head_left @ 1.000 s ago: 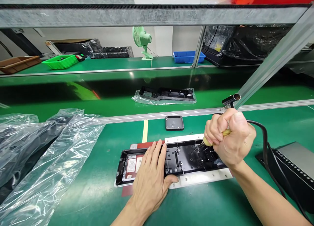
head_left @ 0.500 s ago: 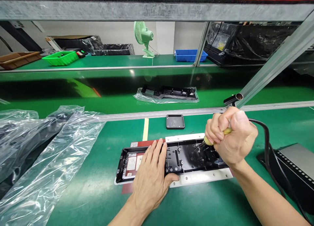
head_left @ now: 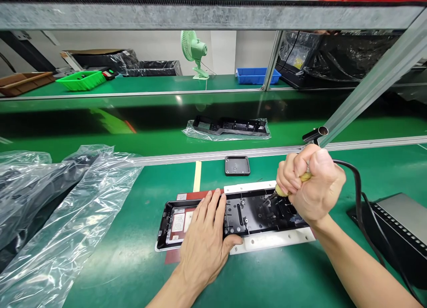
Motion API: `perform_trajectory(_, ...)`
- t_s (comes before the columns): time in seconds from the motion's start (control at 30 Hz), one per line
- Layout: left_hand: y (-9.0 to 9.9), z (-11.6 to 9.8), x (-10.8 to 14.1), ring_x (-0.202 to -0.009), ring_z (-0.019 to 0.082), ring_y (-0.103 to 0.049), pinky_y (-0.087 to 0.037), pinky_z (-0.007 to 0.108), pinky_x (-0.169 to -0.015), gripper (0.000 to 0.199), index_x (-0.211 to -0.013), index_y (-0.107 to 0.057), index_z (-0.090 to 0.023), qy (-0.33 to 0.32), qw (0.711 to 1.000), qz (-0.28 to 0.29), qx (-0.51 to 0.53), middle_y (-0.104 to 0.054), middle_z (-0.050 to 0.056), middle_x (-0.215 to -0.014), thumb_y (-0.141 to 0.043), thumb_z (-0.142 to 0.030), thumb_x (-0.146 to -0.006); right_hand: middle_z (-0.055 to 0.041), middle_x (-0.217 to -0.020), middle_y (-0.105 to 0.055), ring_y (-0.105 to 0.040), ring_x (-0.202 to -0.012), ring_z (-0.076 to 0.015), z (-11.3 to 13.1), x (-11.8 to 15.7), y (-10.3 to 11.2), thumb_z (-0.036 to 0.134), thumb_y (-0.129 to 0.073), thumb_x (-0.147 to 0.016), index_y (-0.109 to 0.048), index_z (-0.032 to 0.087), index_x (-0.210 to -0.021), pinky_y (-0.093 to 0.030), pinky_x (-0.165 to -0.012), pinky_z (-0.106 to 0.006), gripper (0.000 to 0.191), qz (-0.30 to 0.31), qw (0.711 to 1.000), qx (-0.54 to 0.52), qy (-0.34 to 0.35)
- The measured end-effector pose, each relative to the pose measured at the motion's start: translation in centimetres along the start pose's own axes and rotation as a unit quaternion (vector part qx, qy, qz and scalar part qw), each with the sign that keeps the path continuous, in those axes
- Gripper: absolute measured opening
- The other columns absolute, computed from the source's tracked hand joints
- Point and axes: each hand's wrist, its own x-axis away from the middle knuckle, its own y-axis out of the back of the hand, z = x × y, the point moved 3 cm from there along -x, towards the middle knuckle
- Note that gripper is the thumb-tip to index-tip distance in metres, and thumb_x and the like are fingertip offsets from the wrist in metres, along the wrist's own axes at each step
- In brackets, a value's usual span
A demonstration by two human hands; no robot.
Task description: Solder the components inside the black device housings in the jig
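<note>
A long black plastic housing point(head_left: 253, 216) lies open side up between white strips point(head_left: 276, 240) on a dark red base point(head_left: 172, 256). My left hand point(head_left: 205, 228) rests flat across the housing, fingers stretched out and thumb by the front strip. In my closed right hand point(head_left: 310, 183) is a yellow-handled soldering iron point(head_left: 280, 191), its tip slanting down to the left into the housing. A black cable point(head_left: 356, 183) runs from behind that hand. My fist hides part of the housing's right end.
Behind the housing lie a small black tray-like cover point(head_left: 237, 166) and a bagged black frame point(head_left: 233, 126). Clear plastic wrapping point(head_left: 110, 201) covers dark parts at left. A metal tube holder point(head_left: 315, 135) stands behind my right hand. At right sits a grey-and-black panel point(head_left: 400, 223).
My right hand and the soldering iron appear very slightly further left, along with a small shift of the whole view. My left hand stays on the housing.
</note>
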Motion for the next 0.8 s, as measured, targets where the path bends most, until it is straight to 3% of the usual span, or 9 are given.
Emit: perform_trajectory(0.8, -0.15, -0.03, -0.03, -0.151, 0.037, -0.041, -0.038, 0.049, -0.119, 0.088, -0.163, -0.031, -0.005, 0.011, 1.0, -0.001, 0.001, -0.042, 0.019, -0.166, -0.025, -0.07, -0.104, 0.0063, -0.046, -0.037, -0.03, -0.035, -0.008, -0.03, 0.1, -0.04, 0.038, -0.064, -0.096, -0.048, 0.021, -0.062, -0.026, -0.031, -0.02, 0.042, 0.001, 1.0, -0.007, 0.008)
